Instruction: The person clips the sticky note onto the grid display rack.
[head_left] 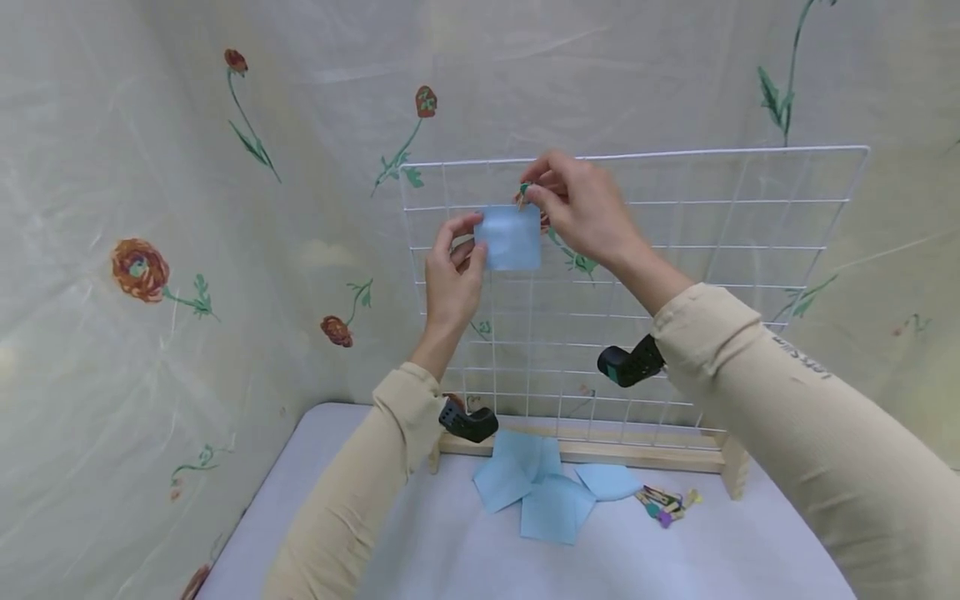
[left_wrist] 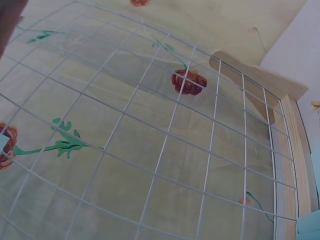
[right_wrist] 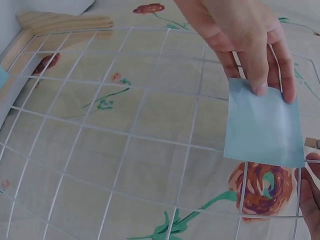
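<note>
A square sheet of light blue paper is held upright against the upper left of a white wire grid. My left hand pinches its left edge; in the right wrist view the left hand's thumb lies on the front with fingers behind. My right hand pinches a small wooden clothespin with a green piece on it, at the paper's top right corner. In the right wrist view only the clothespin's tip shows, a little apart from the sheet. Fingers partly hide the clothespin.
The grid stands in a wooden base on a white-covered table. Several blue sheets lie before it, beside a small pile of clothespins. A flower-printed curtain hangs behind.
</note>
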